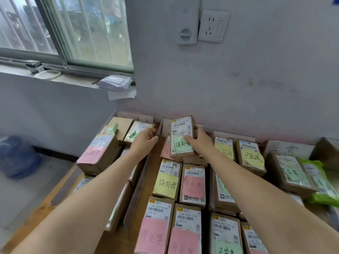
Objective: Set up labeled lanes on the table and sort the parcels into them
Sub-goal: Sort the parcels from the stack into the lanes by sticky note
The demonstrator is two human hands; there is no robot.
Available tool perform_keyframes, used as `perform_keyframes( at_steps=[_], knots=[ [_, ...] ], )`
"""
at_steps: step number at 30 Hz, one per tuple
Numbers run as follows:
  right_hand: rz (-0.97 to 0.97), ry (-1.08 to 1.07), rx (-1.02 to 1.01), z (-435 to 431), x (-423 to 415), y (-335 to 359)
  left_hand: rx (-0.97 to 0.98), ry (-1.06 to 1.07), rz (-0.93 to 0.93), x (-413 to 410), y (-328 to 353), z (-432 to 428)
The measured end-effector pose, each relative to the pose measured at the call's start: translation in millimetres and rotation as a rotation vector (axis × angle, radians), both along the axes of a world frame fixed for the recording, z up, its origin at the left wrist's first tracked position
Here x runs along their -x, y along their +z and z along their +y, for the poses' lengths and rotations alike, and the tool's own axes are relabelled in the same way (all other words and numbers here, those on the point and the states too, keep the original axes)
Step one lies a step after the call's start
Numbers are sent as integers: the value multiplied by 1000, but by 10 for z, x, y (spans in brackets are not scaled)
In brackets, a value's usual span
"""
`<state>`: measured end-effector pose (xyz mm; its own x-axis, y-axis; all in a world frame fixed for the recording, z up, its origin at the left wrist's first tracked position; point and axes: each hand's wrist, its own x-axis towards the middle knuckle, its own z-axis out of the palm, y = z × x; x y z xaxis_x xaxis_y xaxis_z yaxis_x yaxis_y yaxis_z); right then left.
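- Nearest, well in front of the lifted parcel (181, 136), boxes with pink notes (154, 233) lie in rows on the bench (45, 213).
- Closer to it lies a box with a yellow note (167, 182).
- The right hand (200, 142) grips the parcel, which is tilted, with the thumb on its green note.
- Just left of the parcel, the left hand (145, 142) is relaxed and holds nothing.
- Far right of it, a green bag (321, 187) crowds the boxes.
- Behind it, paper signs (288, 148) lean on the wall (238, 79).
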<state>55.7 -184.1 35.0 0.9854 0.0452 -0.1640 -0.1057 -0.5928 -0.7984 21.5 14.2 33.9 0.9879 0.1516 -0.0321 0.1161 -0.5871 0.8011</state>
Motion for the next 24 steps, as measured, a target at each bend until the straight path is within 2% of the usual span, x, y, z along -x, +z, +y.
perform_keyframes(
  at_steps=[3,8,16,24],
  knots=[
    [116,-25,5,30,30,-180,-138,-56,41,6,-143,123],
    [308,5,-95,143,125,-449,-206,-110,95,31,-338,172],
    [494,51,-177,209,354,-596,-154,-131,121,124,-507,166],
    [335,-1,-149,100,218,-579,-133,-103,113,111,-561,152]
  ],
)
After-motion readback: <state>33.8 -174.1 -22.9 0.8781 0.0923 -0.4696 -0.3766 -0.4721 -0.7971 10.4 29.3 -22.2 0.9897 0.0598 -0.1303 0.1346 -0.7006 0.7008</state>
